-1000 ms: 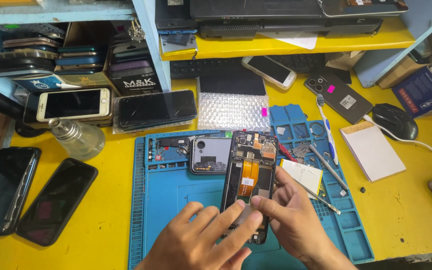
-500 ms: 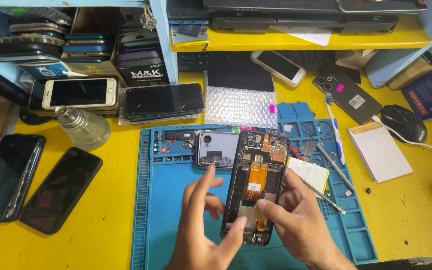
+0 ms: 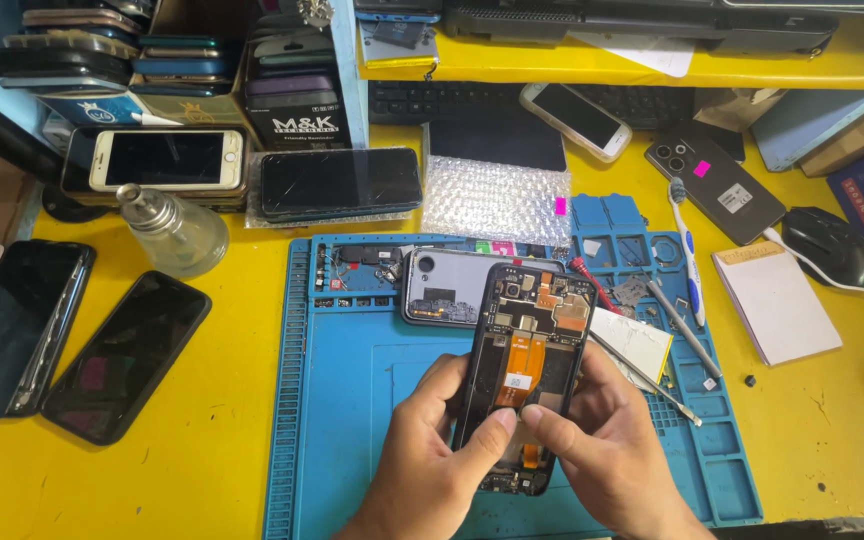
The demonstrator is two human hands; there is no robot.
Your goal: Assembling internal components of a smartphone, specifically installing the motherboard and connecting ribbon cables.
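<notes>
An opened black phone (image 3: 529, 340) with its back off shows orange flex cables and a circuit board. It is tilted up over the blue work mat (image 3: 352, 400). My left hand (image 3: 432, 460) grips its left edge, thumb pressing on the lower middle. My right hand (image 3: 607, 455) holds the right edge, and its thumb meets the left thumb on the phone's inside. Behind the phone lies its grey back cover (image 3: 447, 288) on the mat.
Tweezers (image 3: 652, 385), a metal tool (image 3: 682, 330), a toothbrush (image 3: 687, 250) and a white battery (image 3: 637, 340) lie at the mat's right. Dark phones (image 3: 127, 355) and a glass bottle (image 3: 167, 230) stand left. Phones, bubble wrap (image 3: 497, 200), a notepad (image 3: 774, 300) and a mouse (image 3: 830, 245) are behind.
My left hand, open with fingers spread half a second ago, has closed on the phone's left edge. Both thumbs now press together on the phone's inside. The phone sits more upright.
</notes>
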